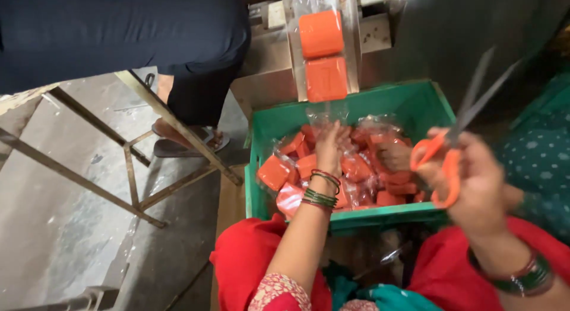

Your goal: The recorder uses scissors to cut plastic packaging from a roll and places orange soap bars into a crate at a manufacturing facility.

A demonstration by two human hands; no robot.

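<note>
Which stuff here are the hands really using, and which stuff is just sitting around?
In use:
- left hand reaching into the clear wrapping under the strip of orange blocks
- right hand holding orange-handled scissors
- green crate of wrapped orange blocks

Just around:
- metal frame
- another person's sandalled foot

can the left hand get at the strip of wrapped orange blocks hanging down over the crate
Probably yes. The left hand is raised inside the green crate, fingertips just under the bottom of the hanging strip of wrapped orange blocks. Nothing lies between them. The right hand holds the orange-handled scissors off to the side.
</note>
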